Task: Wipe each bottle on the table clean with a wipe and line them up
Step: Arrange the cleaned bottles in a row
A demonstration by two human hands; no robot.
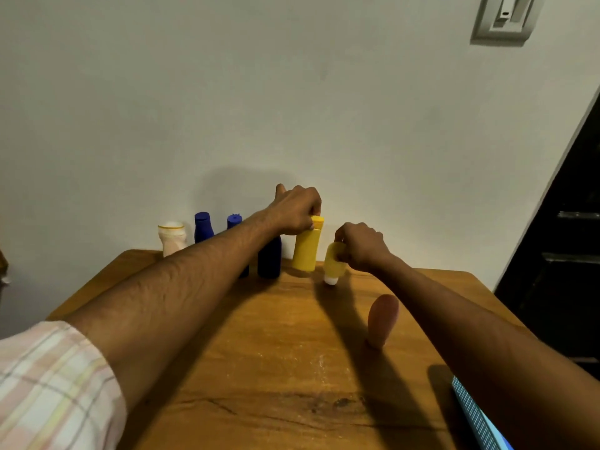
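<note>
A row of bottles stands along the wall at the far edge of the wooden table (276, 368): a white bottle (172, 238), a blue bottle (203, 227), a second blue bottle (234, 221) partly hidden by my left arm, a dark navy bottle (270, 259) and a yellow bottle (306, 245). My left hand (293, 211) pinches the yellow bottle's cap. My right hand (362, 246) grips a smaller yellow bottle (333, 264), tilted with its white cap down on the table, just right of the row. No wipe is visible.
A peach-coloured bottle (382, 319) stands alone at mid-right of the table. A blue dotted packet (477, 417) lies at the near right edge. A wall switch (506, 17) is high on the right. A dark doorway (565, 254) lies beyond the table's right side.
</note>
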